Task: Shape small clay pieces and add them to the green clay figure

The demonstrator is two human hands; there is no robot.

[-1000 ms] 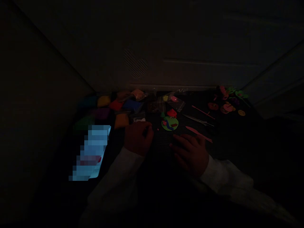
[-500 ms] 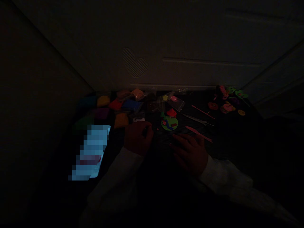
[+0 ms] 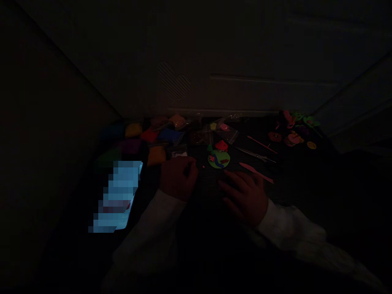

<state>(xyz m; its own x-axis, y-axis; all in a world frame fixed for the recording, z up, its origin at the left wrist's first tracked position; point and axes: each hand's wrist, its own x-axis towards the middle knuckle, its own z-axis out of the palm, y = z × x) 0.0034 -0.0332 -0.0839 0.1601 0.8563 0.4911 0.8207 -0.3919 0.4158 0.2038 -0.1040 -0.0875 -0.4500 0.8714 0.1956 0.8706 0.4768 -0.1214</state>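
Head view: our left hand (image 3: 178, 178) curled, hold unclear; right hand (image 3: 245, 198) loosely splayed, underside hidden; dim-light nudge could lose pink clay bit (image 3: 203, 166).

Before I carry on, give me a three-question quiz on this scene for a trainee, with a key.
1. Which lies nearer the right hand: (a) the scissors or (b) the pink knife-shaped tool?
2. True or false: the lit screen is to the left of the left hand.
3. Fill in: the round piece between and beyond the hands has a ____ base.

Key: 1. b; 2. true; 3. green.
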